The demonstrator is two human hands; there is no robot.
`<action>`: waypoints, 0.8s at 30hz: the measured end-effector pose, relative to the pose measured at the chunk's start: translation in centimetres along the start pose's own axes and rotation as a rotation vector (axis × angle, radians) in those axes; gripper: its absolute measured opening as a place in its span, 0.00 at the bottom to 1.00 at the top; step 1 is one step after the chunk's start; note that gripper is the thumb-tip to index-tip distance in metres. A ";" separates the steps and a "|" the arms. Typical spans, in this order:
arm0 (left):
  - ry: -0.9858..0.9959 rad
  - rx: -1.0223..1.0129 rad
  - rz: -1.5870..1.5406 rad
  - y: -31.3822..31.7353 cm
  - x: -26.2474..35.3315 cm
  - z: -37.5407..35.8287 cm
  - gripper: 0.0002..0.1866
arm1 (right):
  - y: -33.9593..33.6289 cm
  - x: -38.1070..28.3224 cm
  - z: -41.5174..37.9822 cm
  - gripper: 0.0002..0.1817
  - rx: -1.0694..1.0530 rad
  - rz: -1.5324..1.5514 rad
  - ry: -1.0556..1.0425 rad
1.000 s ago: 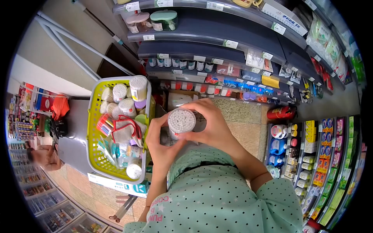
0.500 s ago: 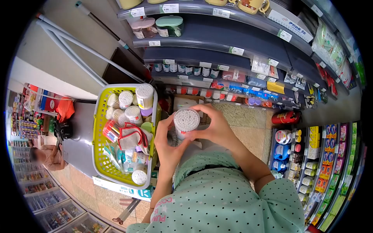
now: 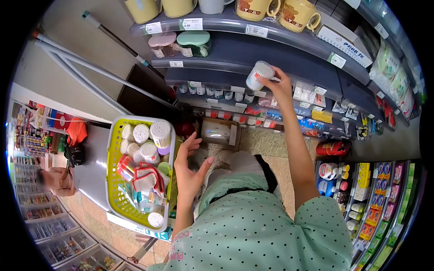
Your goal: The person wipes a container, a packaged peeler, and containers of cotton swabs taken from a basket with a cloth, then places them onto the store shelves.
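My right hand (image 3: 279,86) is stretched forward, its fingers closed around a clear tub of cotton swabs (image 3: 259,76). The tub is tilted and held in front of the edge of a dark shelf (image 3: 235,53). My left hand (image 3: 189,170) hovers beside a yellow-green shopping basket (image 3: 108,180), fingers apart and holding nothing. Inside the basket lie several more cotton swab tubs (image 3: 141,133), a grey cloth with red edging (image 3: 149,179) and some clear packets (image 3: 149,201).
Mugs (image 3: 252,10) and two lidded containers (image 3: 193,43) stand on the upper shelves. Small jars (image 3: 219,94) line a lower one. A cardboard box (image 3: 235,135) and a fire extinguisher (image 3: 333,149) are low down. Bottles and packets fill the right rack. A person (image 3: 59,179) is at far left.
My right hand has carried the cotton swab tub forward, up and right to the shelf. My left hand has let go of the tub and opened. The camera view has shifted slightly.
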State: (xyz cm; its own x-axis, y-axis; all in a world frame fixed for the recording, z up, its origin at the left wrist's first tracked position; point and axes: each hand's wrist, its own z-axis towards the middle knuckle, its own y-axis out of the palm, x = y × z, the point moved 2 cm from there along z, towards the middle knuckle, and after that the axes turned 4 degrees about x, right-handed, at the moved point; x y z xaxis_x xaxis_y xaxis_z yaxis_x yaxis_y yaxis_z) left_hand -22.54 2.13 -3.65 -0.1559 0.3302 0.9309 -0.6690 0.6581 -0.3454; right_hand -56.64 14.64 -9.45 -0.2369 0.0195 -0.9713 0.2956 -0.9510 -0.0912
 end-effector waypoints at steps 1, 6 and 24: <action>-0.007 -0.020 -0.022 0.4 0.2 0.5 0.38 | -0.4 0.7 1.3 0.29 0.017 -0.018 -0.027; -0.050 -0.119 -0.194 2.4 0.4 2.9 0.35 | -1.1 2.5 5.4 0.28 0.040 -0.128 -0.092; -0.122 -0.103 -0.372 4.0 -0.5 6.1 0.32 | -2.1 8.6 11.6 0.30 0.151 -0.464 -0.347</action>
State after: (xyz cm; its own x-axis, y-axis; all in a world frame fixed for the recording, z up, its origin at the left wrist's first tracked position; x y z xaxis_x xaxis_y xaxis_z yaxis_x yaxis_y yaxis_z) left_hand -29.52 0.47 -4.79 -0.0055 -0.0218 0.9997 -0.6208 0.7838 0.0137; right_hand -70.00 13.26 -15.05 -0.6062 0.3657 -0.7063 -0.0401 -0.9010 -0.4321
